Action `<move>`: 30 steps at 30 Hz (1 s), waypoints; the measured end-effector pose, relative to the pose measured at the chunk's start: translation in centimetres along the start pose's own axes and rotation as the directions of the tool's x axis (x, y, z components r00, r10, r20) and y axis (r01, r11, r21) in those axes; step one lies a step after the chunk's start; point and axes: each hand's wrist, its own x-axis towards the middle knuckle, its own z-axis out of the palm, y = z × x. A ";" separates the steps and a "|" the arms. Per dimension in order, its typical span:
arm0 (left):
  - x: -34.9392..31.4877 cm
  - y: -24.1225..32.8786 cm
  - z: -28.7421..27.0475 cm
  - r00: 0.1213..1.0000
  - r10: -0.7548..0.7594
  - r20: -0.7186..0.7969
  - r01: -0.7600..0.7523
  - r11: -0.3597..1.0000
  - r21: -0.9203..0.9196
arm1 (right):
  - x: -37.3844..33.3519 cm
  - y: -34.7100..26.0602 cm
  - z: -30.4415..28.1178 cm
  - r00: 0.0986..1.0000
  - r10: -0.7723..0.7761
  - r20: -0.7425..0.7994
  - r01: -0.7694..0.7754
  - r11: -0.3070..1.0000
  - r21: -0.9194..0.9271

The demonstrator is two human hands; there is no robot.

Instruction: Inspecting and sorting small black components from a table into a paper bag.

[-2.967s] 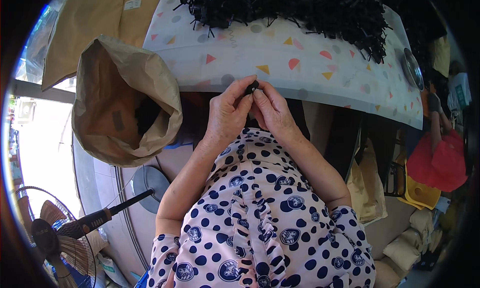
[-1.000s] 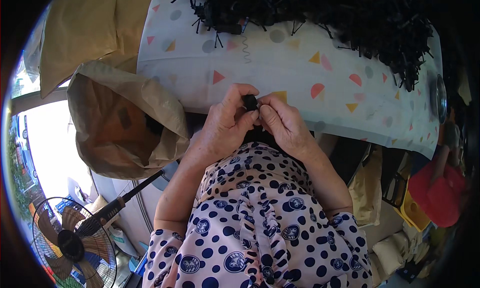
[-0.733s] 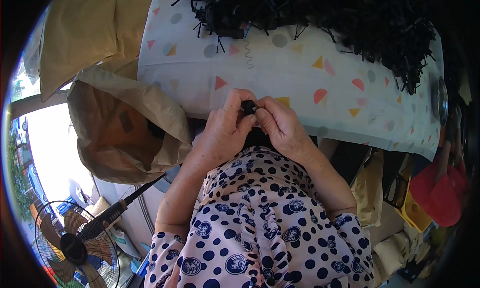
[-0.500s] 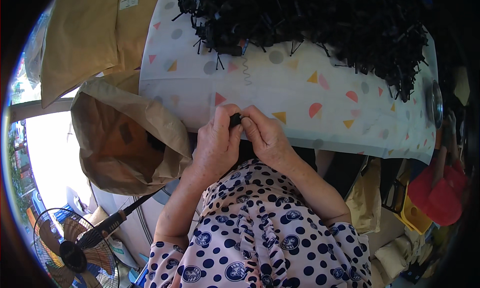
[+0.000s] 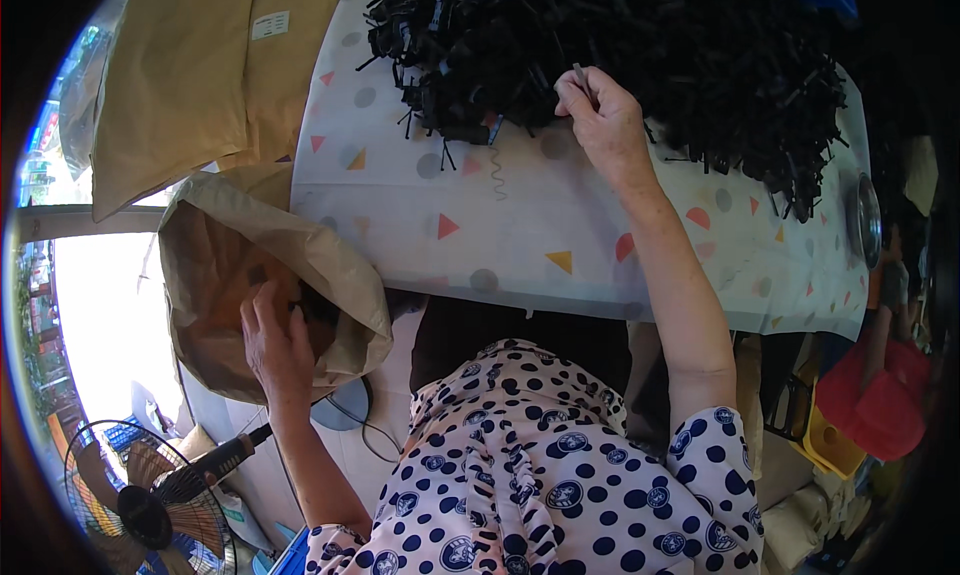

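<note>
My left hand (image 5: 276,347) reaches into the mouth of a brown paper bag (image 5: 345,260) at the left of the table. Its fingers are apart and I see nothing held in them; dark pieces lie deeper in the bag, partly in shadow. Over the near edge of a large heap of small black parts (image 5: 690,65), my right hand (image 5: 608,125) pinches a thin dark strip (image 5: 581,76) between thumb and fingers. Many of the heaped parts have thin black stems sticking out; their exact kind is too dark to tell.
A patterned cloth (image 5: 470,255) covers the table, with a thin coiled wire (image 5: 498,180) on it. At the right edge stands a round metal dish (image 5: 868,220). A large brown sack (image 5: 170,95) is far left, a fan (image 5: 148,515) lower left, a red cloth-like item (image 5: 880,405) at right.
My hands were together at the table's near edge, holding a small black part. Since then the left has moved into the bag and the right out to the heap; the black part has left view.
</note>
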 end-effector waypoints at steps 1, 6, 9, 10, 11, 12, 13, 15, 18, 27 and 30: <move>0.0 1.0 -0.1 0.987 0.082 -0.139 -0.087 0.996 -0.033 | -0.5 -0.4 -0.1 0.996 0.088 -0.004 -0.088 0.994 0.064; 0.8 11.4 1.4 0.947 0.309 -0.085 -0.294 0.731 -0.616 | -5.9 -2.6 -0.5 0.981 0.194 -0.015 -0.190 0.970 0.152; 2.9 16.8 4.5 0.918 0.390 0.073 -0.169 0.552 -0.817 | -8.8 -3.4 -0.1 0.998 0.028 -0.057 -0.020 0.992 0.125; 3.7 17.9 5.3 0.909 0.391 0.142 -0.097 0.531 -0.842 | -9.6 -3.6 -0.2 1.000 -0.017 0.003 0.017 0.995 0.094; 4.4 18.4 5.9 0.907 0.395 0.147 -0.096 0.532 -0.841 | -10.0 -3.6 -0.3 0.996 -0.059 0.064 0.054 0.996 0.068; 5.0 18.8 6.5 0.874 0.419 0.246 -0.012 0.524 -0.852 | -10.2 -3.6 -0.6 0.997 -0.051 0.057 0.047 0.997 0.066; 5.2 19.1 7.0 0.830 0.442 0.342 0.073 0.521 -0.851 | -10.3 -3.6 -0.9 0.989 -0.096 0.113 0.093 0.995 0.033; 5.0 18.8 7.8 0.788 0.502 0.356 0.038 0.537 -0.843 | -10.6 -3.2 -1.5 0.973 -0.118 0.199 0.115 0.993 0.025; 4.7 18.8 8.7 0.733 0.547 0.404 0.092 0.509 -0.856 | -10.5 -2.1 -1.9 0.956 -0.107 0.274 0.082 0.992 0.101; 5.8 20.0 10.0 0.830 0.462 0.313 0.126 0.391 -0.912 | -8.7 -0.3 -1.1 0.923 0.326 0.206 -0.385 0.803 0.454; 5.8 20.0 9.3 0.821 0.465 0.331 0.195 0.316 -0.928 | -8.9 -0.2 -1.5 0.915 0.295 0.274 -0.392 0.809 0.438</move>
